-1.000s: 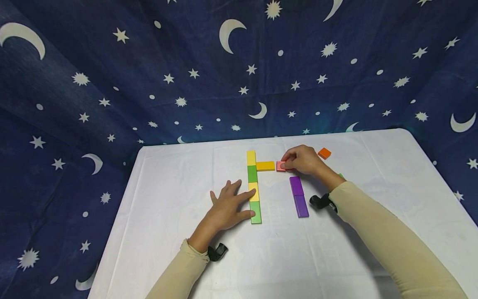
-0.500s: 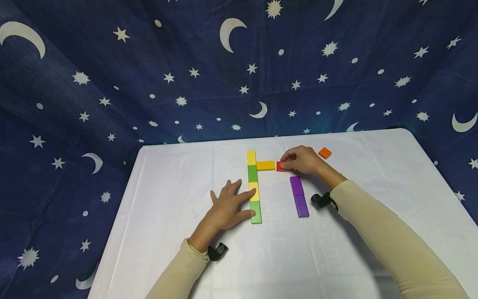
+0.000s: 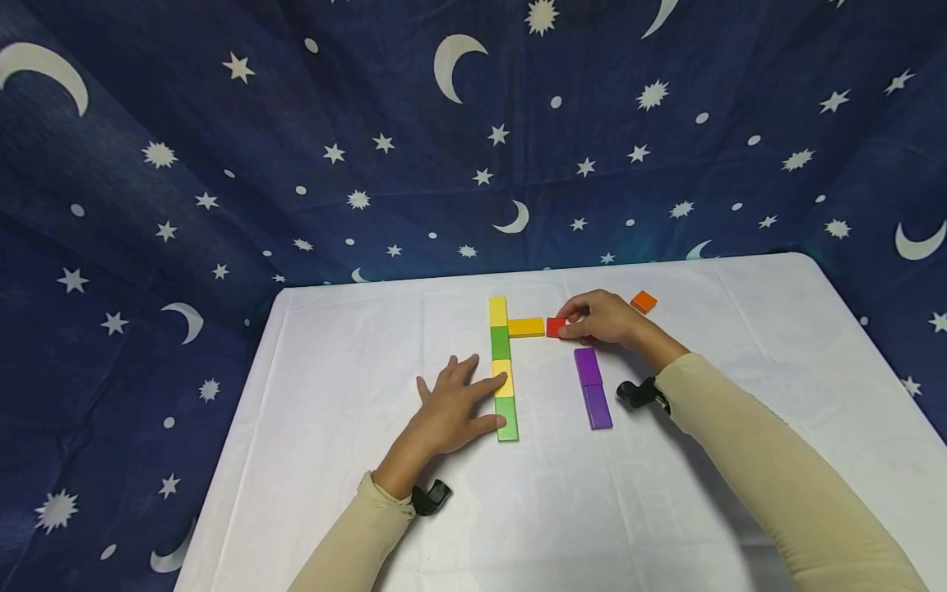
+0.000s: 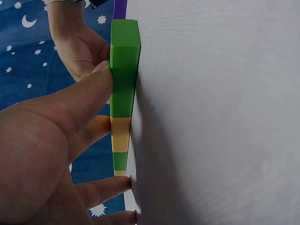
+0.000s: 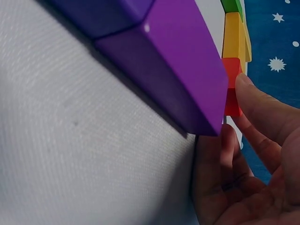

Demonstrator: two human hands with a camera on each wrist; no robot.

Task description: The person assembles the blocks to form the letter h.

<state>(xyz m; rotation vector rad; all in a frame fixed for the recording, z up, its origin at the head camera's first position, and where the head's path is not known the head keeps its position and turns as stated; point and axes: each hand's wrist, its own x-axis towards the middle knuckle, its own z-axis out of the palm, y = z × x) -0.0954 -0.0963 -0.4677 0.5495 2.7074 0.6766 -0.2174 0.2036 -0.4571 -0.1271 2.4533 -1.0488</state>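
Note:
A column of yellow (image 3: 498,312), green (image 3: 500,343), second yellow (image 3: 500,366) and light green (image 3: 506,407) blocks stands on the white-covered table. My left hand (image 3: 444,415) spreads its fingers beside it. Its thumb touches the light green block and its index finger the second yellow one; the left wrist view shows the thumb on the green side (image 4: 124,84). An orange-yellow block (image 3: 526,327) juts right from the column. Just past its end, my right hand (image 3: 602,319) pinches a small red block (image 3: 554,327) between thumb and fingers. Those fingers partly hide it.
Two purple blocks (image 3: 588,367) lie end to end below the right hand, close in front of the right wrist camera. An orange block (image 3: 644,302) sits beyond the right wrist. Behind the table (image 3: 340,329) hangs a dark blue curtain (image 3: 414,214) with moons and stars.
The right thumb has shifted slightly right, so more of the red block shows. A green piece glimpsed beside the right sleeve is now hidden. The left hand has stayed put.

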